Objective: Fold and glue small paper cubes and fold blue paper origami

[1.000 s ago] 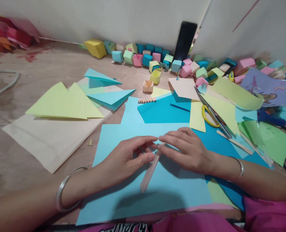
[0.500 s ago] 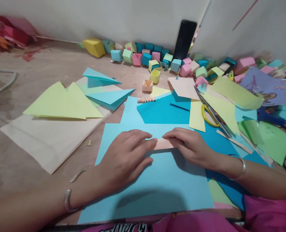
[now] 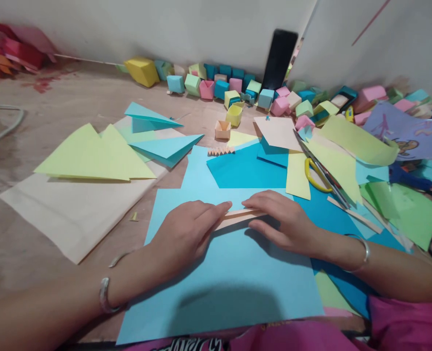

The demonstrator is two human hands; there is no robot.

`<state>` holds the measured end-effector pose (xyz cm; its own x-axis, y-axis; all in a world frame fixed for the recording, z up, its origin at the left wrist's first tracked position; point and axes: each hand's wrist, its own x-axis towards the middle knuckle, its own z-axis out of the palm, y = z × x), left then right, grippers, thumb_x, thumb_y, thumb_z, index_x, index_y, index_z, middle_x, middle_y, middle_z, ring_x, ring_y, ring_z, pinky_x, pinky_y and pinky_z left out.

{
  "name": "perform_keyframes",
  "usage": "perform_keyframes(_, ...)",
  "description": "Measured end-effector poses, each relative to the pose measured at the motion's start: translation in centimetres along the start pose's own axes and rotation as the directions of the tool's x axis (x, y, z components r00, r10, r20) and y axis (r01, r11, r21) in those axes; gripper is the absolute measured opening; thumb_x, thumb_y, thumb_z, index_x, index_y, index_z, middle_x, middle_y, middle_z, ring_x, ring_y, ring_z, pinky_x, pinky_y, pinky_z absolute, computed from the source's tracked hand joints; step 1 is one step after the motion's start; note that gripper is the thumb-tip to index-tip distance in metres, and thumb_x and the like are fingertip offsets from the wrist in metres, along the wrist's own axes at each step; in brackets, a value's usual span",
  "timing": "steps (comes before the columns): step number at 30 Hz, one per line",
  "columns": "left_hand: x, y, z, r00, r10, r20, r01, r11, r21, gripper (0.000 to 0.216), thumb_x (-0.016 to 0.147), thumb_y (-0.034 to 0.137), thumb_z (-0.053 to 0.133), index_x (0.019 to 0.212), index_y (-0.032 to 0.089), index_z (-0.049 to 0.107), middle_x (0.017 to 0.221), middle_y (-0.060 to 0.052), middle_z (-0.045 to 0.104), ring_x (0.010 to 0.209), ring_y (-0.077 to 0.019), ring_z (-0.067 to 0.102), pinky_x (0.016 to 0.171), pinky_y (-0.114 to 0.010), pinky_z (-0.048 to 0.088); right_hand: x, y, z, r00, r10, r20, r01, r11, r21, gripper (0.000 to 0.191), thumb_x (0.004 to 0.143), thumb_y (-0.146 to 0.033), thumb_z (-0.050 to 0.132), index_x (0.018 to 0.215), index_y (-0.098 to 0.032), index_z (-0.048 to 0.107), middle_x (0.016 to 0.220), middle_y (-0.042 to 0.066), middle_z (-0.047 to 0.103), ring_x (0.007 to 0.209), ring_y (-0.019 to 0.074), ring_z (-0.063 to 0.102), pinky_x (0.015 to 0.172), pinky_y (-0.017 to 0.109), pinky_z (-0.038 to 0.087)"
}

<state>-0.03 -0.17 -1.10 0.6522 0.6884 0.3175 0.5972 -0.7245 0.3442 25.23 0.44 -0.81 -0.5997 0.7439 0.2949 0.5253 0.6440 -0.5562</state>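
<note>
A narrow folded strip of peach paper (image 3: pixel 237 219) lies slantwise between my hands, its two layers slightly parted. My left hand (image 3: pixel 190 229) is closed on the strip's left end, the thumb hidden beneath the fingers. At the other end my right hand (image 3: pixel 287 222) reaches over the strip, with fingertips at its far side and the thumb spread apart near its front edge. Both hands are above a large light blue sheet (image 3: pixel 237 282). Behind them lie a darker blue sheet (image 3: pixel 248 168) and a small zigzag-folded peach strip (image 3: pixel 221 151).
Yellow-handled scissors (image 3: pixel 318 175) lie on paper scraps at the right. Folded yellow paper (image 3: pixel 91 158) and blue folded pieces (image 3: pixel 168 146) are at the left. Several small paper boxes (image 3: pixel 221 90) line the wall, where a phone (image 3: pixel 279 61) leans upright.
My left fingers have closed on the strip's left end, from spread before. My right thumb has come away from its fingers. The strip has tilted, and its layers show a gap.
</note>
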Motion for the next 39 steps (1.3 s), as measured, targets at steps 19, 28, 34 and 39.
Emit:
perform_keyframes(19,0.5,0.2,-0.3,0.992,0.007,0.124,0.004,0.996,-0.094,0.023,0.093,0.012,0.044,0.089,0.015,0.067,0.101,-0.012,0.062,0.089,-0.0250,0.051,0.078,-0.042,0.043,0.0,-0.1,1.0,0.975,-0.220,-0.019,0.184,0.858,-0.480,0.022,0.090,-0.015,0.057,0.070,-0.018,0.065,0.073,0.004,0.058,0.072,0.0169,0.044,0.066,0.033,0.036)
perform_keyframes(28,0.3,0.0,0.2,0.987,-0.091,0.130,0.108,0.985,-0.131,0.021,0.095,0.020,0.046,0.086,0.014,0.065,0.098,-0.009,0.061,0.088,-0.0236,0.053,0.077,-0.040,0.043,0.2,0.0,0.9,0.998,-0.064,0.006,0.063,0.964,-0.260,0.021,0.091,-0.024,0.059,0.076,-0.012,0.066,0.115,0.018,0.062,0.105,0.0297,0.053,0.085,0.045,0.043)
perform_keyframes(34,0.5,0.0,0.3,0.976,-0.160,0.146,0.169,0.984,-0.051,0.025,0.095,0.026,0.048,0.076,0.014,0.060,0.092,-0.009,0.058,0.086,-0.0245,0.052,0.075,-0.041,0.042,0.2,-0.1,1.1,0.999,0.034,0.030,-0.026,0.970,-0.242,0.020,0.091,-0.022,0.056,0.076,-0.012,0.064,0.114,0.017,0.062,0.107,0.0294,0.055,0.088,0.046,0.043)
perform_keyframes(39,0.9,-0.1,0.2,0.964,-0.192,0.184,0.195,0.981,0.002,0.026,0.095,0.029,0.048,0.076,0.015,0.060,0.086,-0.008,0.057,0.082,-0.0235,0.052,0.071,-0.039,0.041,0.2,-0.2,1.2,0.998,0.043,0.043,-0.030,0.964,-0.264,0.020,0.092,-0.021,0.053,0.077,-0.012,0.063,0.115,0.016,0.062,0.107,0.0296,0.055,0.088,0.046,0.042)
